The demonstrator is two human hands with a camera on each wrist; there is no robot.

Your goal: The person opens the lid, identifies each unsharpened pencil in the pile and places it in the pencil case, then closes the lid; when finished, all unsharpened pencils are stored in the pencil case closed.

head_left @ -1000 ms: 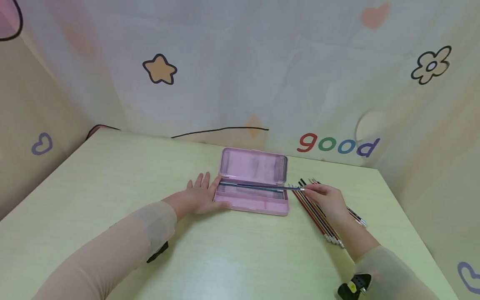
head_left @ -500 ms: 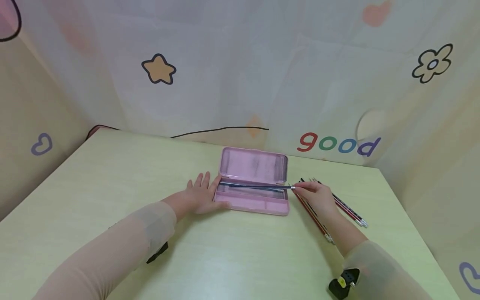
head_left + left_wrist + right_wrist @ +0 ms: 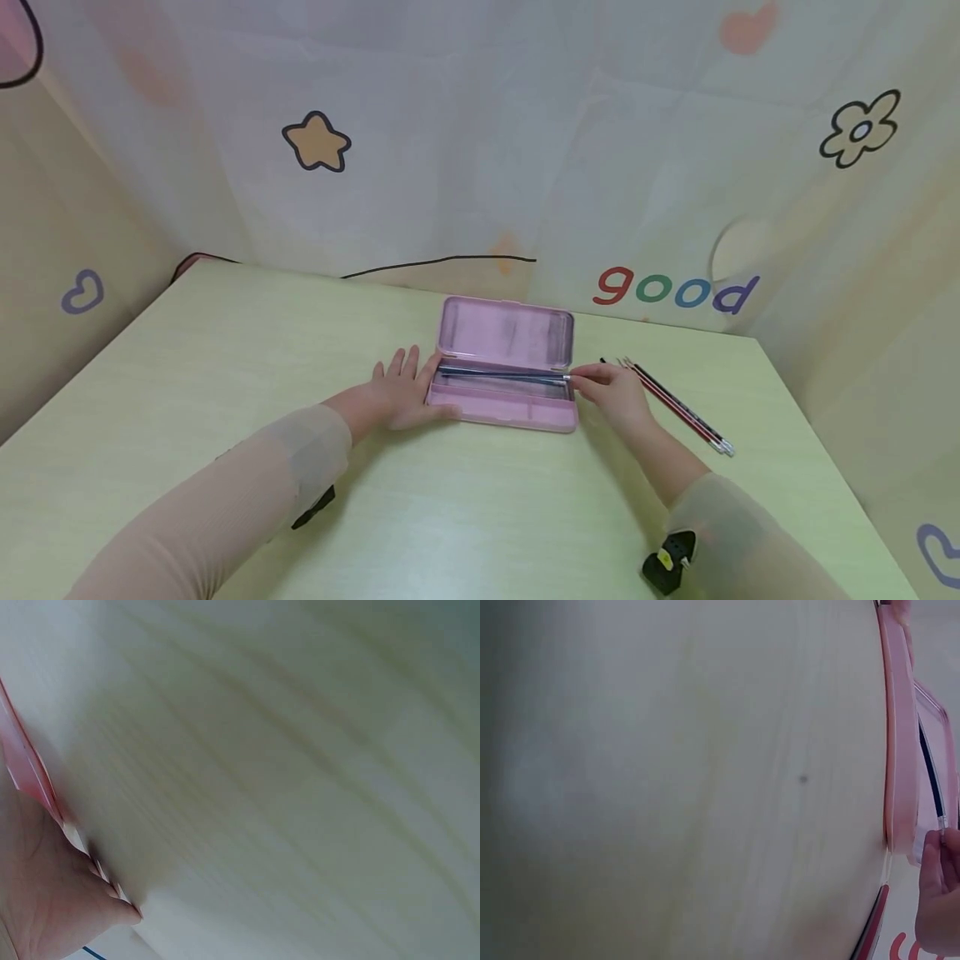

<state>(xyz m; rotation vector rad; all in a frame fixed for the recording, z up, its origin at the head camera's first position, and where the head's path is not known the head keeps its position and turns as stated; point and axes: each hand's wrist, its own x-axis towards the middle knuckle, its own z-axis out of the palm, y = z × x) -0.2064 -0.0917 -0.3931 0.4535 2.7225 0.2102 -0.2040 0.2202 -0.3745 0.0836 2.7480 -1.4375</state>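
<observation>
The right hand (image 3: pixel 611 392) pinches one end of a dark pencil (image 3: pixel 501 373) that lies along the open pink pencil case (image 3: pixel 501 407), near its hinge. The left hand (image 3: pixel 405 393) rests flat, fingers straight, against the case's left end. The pencil's end could catch the case's right wall and ride up. The right palm hides the grip; both wrist views are blurred.

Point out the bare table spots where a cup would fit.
Free: the pale green table left of the left hand, and the near strip before the open pink pencil case. Crowded: right of the case, by the right hand and loose pencils.
</observation>
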